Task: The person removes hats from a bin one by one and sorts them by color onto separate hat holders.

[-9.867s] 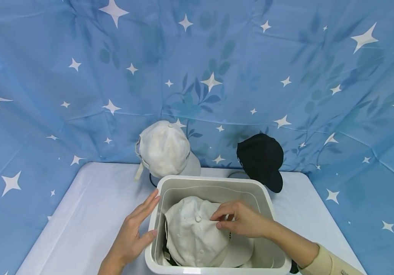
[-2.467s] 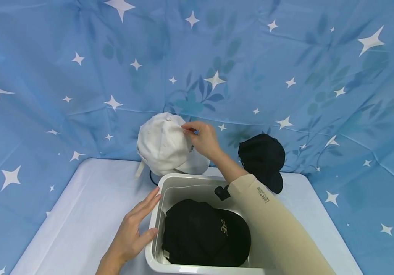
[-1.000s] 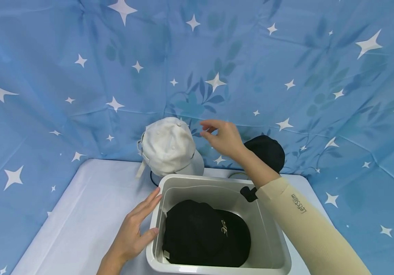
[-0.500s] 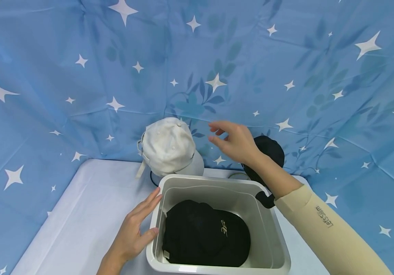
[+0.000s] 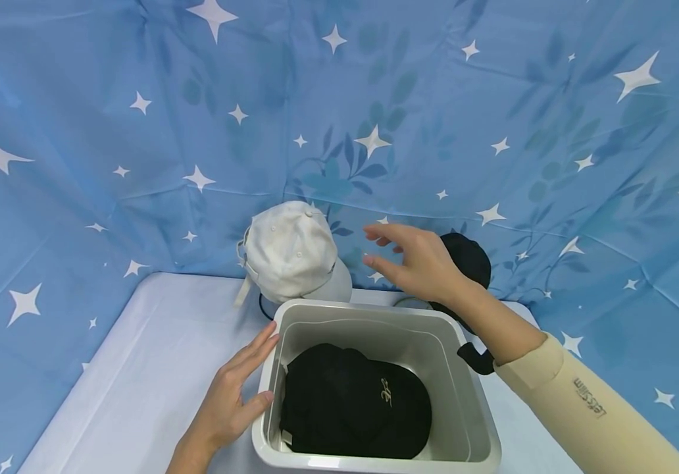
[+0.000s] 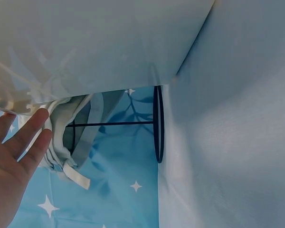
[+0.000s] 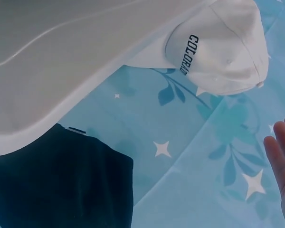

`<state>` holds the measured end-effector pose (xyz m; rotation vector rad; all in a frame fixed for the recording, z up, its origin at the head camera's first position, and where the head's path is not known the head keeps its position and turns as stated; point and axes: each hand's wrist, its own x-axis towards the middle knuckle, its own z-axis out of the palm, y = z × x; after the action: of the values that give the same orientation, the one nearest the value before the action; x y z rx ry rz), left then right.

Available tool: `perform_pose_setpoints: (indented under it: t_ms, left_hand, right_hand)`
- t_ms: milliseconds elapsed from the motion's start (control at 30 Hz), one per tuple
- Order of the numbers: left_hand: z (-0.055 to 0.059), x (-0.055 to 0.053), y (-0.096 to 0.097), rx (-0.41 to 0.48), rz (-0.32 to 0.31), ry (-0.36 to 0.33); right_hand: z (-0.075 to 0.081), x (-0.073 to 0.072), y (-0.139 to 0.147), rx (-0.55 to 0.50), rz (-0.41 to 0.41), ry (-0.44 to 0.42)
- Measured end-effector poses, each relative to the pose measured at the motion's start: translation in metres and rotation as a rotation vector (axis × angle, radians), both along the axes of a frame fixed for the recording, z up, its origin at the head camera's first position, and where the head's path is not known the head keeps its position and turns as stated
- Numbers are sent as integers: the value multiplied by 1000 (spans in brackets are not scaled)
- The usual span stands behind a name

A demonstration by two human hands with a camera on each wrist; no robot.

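My left hand [image 5: 229, 395] rests with spread, straight fingers against the left rim of a pale grey plastic bin [image 5: 369, 311]. A black baseball cap [image 5: 339, 401] with light stitching on its brim lies inside. Behind the bin, a white baseball cap [image 5: 292, 253] sits on a black wire stand [image 6: 158, 124]; its dark lettering shows in the right wrist view. My right hand [image 5: 416, 263] hovers in the air right of the white cap, fingers loosely bent, holding nothing. Another black cap [image 5: 470, 260] stands behind my right forearm, which partly hides it.
A white-covered table [image 5: 156, 355] bears everything, with the bin near its front edge. A blue curtain with stars [image 5: 227, 66] hangs close behind the caps. My beige right sleeve [image 5: 588, 401] crosses above the table's right side.
A white cap lay in the bin at first; a black one shows there now. My right hand has let go of the white cap on the stand and moved right. My left hand stays put.
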<state>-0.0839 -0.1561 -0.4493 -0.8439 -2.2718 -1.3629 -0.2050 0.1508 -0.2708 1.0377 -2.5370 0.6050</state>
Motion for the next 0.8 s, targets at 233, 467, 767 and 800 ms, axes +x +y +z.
perform_pose_setpoints:
  t_ms: [233, 467, 767, 800]
  left_hand:
    - [-1, -1, 0, 12, -3, 13]
    - [-1, -2, 0, 15, -6, 21]
    - [-1, -2, 0, 18, -9, 26]
    - [-2, -2, 0, 18, -10, 29]
  right_hand:
    - [-2, 11, 7, 34, 8, 27]
    - [-6, 21, 14, 99, -3, 6]
    - [-10, 33, 24, 124, 13, -4]
    - [-11, 34, 25, 125, 14, -6]
